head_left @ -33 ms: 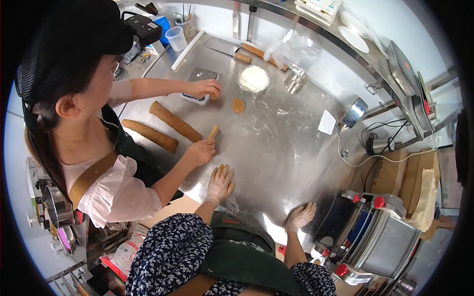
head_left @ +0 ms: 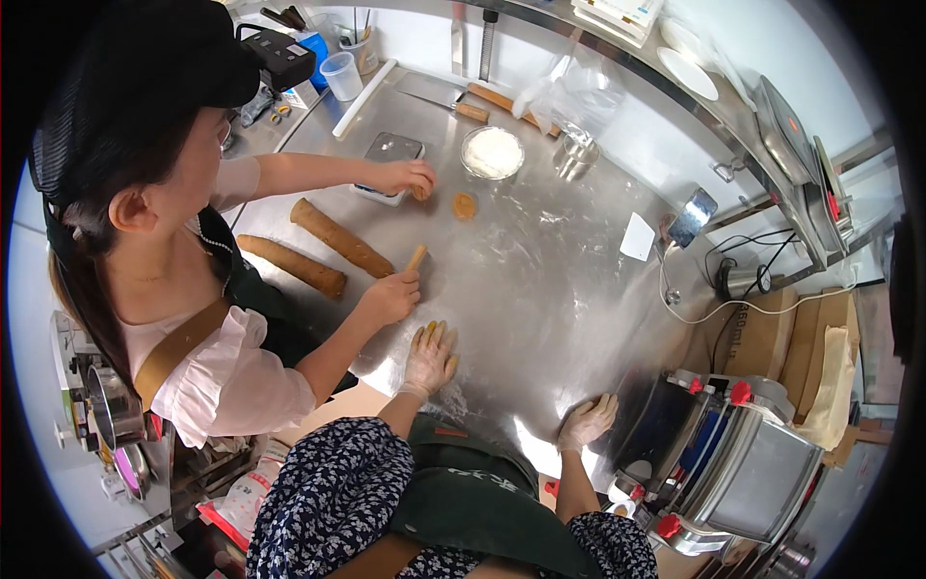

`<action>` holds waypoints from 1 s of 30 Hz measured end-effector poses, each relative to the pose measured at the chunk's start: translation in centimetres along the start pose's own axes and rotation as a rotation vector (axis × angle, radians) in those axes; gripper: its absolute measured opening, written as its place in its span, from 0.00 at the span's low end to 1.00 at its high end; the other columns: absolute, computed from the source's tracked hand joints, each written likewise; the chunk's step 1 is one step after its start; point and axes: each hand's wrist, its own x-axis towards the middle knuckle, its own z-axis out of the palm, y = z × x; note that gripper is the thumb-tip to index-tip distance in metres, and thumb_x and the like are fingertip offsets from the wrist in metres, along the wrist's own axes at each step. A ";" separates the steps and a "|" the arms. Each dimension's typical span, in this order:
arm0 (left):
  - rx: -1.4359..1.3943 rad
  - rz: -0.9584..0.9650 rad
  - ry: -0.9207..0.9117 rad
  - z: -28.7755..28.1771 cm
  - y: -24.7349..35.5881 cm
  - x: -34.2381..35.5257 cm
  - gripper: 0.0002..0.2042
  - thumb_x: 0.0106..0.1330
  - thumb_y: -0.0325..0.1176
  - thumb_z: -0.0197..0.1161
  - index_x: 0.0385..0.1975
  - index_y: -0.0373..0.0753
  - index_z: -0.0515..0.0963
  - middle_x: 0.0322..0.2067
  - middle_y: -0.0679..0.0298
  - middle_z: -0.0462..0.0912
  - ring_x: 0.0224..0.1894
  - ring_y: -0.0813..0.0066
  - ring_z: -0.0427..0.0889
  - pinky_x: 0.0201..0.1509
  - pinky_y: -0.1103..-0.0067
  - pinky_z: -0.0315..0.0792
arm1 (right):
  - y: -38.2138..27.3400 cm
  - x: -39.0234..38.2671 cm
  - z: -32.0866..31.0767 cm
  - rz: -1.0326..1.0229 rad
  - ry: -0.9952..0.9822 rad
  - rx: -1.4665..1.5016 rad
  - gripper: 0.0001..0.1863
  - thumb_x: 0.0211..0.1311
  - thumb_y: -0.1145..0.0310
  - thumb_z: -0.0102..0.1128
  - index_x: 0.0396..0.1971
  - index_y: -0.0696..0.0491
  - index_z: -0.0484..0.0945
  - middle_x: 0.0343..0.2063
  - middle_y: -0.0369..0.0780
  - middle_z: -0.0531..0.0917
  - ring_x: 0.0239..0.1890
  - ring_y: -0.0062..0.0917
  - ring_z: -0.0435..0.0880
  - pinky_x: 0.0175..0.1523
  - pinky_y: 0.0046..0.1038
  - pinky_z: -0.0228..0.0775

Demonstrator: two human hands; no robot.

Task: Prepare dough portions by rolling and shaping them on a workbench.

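My left hand, in a thin clear glove, lies flat on the steel table with its fingers stretched out. Yellowish residue marks the fingertips. By the table's near right edge rests my right hand, also gloved, its fingers extended and holding nothing. To my left, a co-worker grips a short wooden rolling stick in one hand. The co-worker's other hand holds a small brown dough piece. A flattened round piece of dough lies beside it. Two brown dough logs lie before the co-worker.
A bowl of white flour, a metal cup and a scale-like tray stand toward the back. Behind them lies a wooden-handled knife. A steel machine with red knobs stands close at right. A white cable hangs there.
The co-worker's far hand has shifted slightly right with the dough piece. My own hands rest in the same places.
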 end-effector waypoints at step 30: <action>0.010 -0.236 0.098 -6.1 -7.4 32.0 0.25 0.46 0.47 0.79 0.42 0.41 0.83 0.41 0.57 0.83 0.50 0.52 0.76 0.57 0.66 0.72 | 0.2 0.4 -0.3 -0.055 -0.005 0.021 0.25 0.63 0.76 0.53 0.61 0.55 0.66 0.63 0.49 0.70 0.66 0.48 0.66 0.70 0.48 0.55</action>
